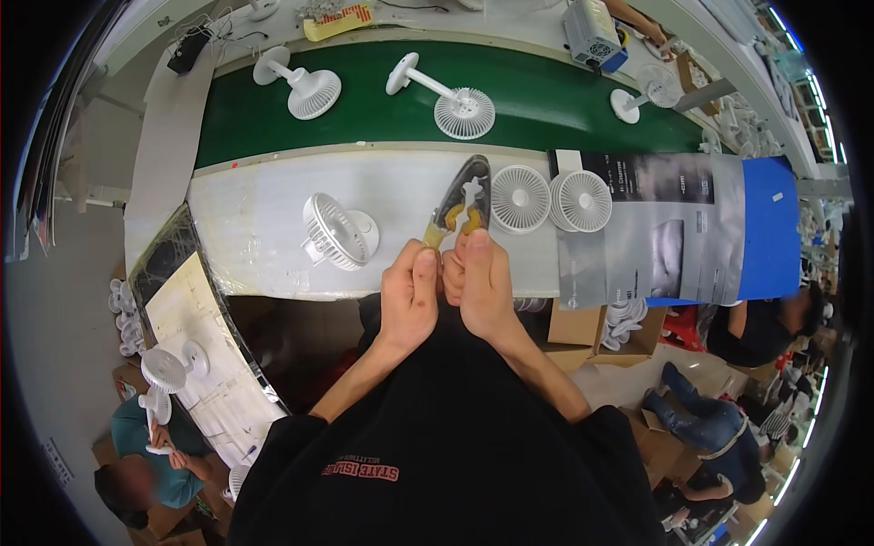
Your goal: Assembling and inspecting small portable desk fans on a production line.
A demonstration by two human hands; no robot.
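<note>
Head view: both hands were up close to the chest, at the near edge of the white bench [273, 218]. Left hand [410, 296] and right hand [481, 282] were pressed side by side, fingers curled tight, pinching the near end of a clear plastic bag [469, 187]. The bag held a small white fan part and yellowish pieces; I could not tell what they were. The far end of the bag lay on the bench, just beside a stack of round white fan grilles [520, 198], with a second stack [583, 200] touching a grey foil pouch [655, 227].

A fan head on its base [337, 229] lay tipped on the bench, left of the hands and apart from them. Three finished stand fans lay on the green conveyor belt [537, 118] beyond.

Risks, as I judged them:
- The grip was only at the bag's edge; a slip would have dumped the small pieces onto the bench or off its near edge.
- A hard pull could have torn the thin film.
- The bag's far end could have nudged the nearest grille stack.
</note>
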